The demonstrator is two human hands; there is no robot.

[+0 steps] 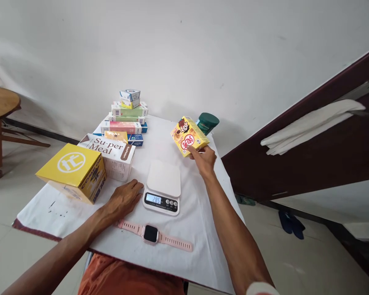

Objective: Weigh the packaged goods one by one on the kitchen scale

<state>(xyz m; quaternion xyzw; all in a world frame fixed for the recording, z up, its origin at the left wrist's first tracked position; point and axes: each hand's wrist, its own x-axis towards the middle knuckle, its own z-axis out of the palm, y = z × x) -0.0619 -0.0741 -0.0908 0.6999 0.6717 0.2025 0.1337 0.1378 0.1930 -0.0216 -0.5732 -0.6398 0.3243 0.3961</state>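
My right hand grips a yellow snack box by its lower right corner, thumb on the printed front. The box is tilted and looks raised above the right side of the table. Behind it stands a dark green container, partly hidden. My left hand lies palm down on the cloth, fingers out and holding nothing, close to the left edge of a white digital scale. The scale's lit display appears to read 285, and its plate bears nothing. In front of the scale lies a pink smartwatch.
On the left stand a yellow carton and a white Su-per Meal box. Several small boxes are piled at the back left. The white-clothed table meets the wall, with a dark door to the right.
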